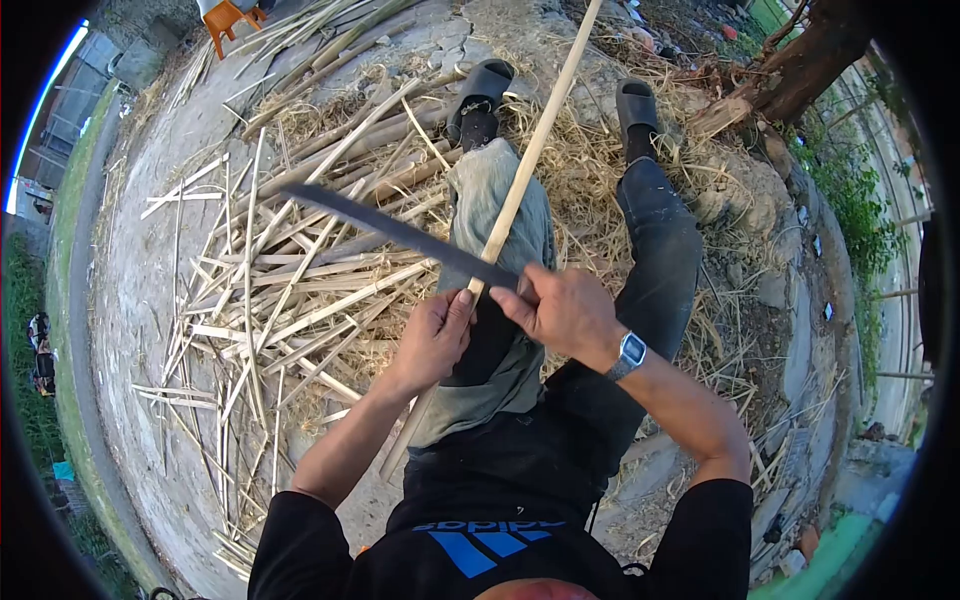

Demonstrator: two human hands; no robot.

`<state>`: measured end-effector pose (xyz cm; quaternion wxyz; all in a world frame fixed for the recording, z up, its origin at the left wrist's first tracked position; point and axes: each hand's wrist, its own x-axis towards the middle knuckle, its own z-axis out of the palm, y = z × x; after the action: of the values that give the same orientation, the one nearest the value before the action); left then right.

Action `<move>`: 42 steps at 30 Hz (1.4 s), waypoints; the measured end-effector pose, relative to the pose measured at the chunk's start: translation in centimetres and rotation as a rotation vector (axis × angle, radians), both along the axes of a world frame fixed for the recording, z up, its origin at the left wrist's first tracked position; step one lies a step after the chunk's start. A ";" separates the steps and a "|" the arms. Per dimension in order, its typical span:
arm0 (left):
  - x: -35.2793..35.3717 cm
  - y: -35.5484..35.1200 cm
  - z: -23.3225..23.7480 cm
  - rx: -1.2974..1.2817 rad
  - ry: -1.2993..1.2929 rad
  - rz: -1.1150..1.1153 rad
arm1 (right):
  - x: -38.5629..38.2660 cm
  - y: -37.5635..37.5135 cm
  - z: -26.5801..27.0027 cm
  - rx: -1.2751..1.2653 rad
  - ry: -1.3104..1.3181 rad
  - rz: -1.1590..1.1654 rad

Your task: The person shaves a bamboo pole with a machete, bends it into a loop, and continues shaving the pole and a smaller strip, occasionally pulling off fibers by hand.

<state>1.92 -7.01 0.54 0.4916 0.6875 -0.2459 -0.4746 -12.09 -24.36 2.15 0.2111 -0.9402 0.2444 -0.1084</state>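
A long pale bamboo strip (530, 160) slants across my lap, over a grey-green cloth (492, 200) on one leg. My left hand (436, 338) is closed round the strip, its thumb on top just below the blade. A long dark machete (390, 228) lies across the strip, its tip pointing to the upper left. My right hand (568, 315), with a watch on the wrist, is closed on the machete near its handle end, fingers pressed together. The handle itself is hidden by the hand. The blade touches or nearly touches the strip beside my left thumb.
Split bamboo strips (300, 270) are heaped on the concrete at the left. Shavings (590, 180) lie around my feet. A tree trunk (815, 65) stands at the upper right, and an orange stool (228, 22) at the upper left.
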 end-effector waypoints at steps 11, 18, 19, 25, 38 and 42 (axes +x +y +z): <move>0.7 2.3 -2.7 -0.058 -0.185 -0.045 | 0.1 0.1 -1.8 0.033 -0.067 0.163; 2.0 3.6 -0.8 0.013 -0.256 -0.080 | 1.8 -1.0 -1.2 -0.038 -0.088 0.032; 2.2 3.8 -1.0 0.005 -0.193 -0.070 | 1.6 0.1 -1.1 -0.001 -0.097 0.021; 0.6 6.2 -2.1 -0.029 -0.104 -0.052 | 0.7 -3.1 -0.9 0.061 -0.050 -0.007; 0.8 10.9 -1.9 -0.070 0.013 -0.046 | 1.4 -6.7 -1.0 -0.030 -0.051 -0.142; 0.9 11.8 -1.8 -0.087 0.142 -0.011 | 0.7 -1.2 -1.9 -0.089 -0.180 0.089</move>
<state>2.79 4.76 -1.23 0.5346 0.6289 -0.2345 -0.5135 -11.42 -25.55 0.24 0.1947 -0.9451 0.1774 -0.1937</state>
